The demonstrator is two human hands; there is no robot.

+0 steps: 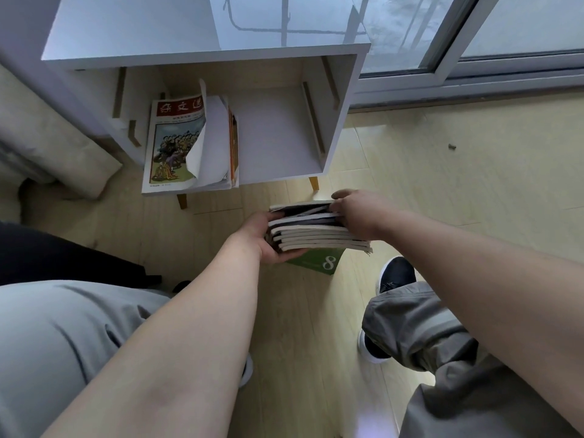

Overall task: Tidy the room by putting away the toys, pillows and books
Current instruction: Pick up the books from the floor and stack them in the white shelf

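**Book stack held in front of the open cabinet**

We hold a stack of books (319, 229) above the pale wooden floor (442, 184), just near of the white cabinet (202, 52). Our left hand (265, 238) grips its left end from beneath, and our right hand (357, 213) clasps the right end from above. The books are thin, soft-covered and pale-edged, and the lowest shows a green cover (319, 260) marked 8. Floppy magazines (177, 143), one page curled, lie in the left of the cabinet's open compartment.

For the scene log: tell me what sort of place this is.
Probably a room in a home: a small white cabinet holding magazines, a pale wood-look floor, and a sliding glass door beside it.
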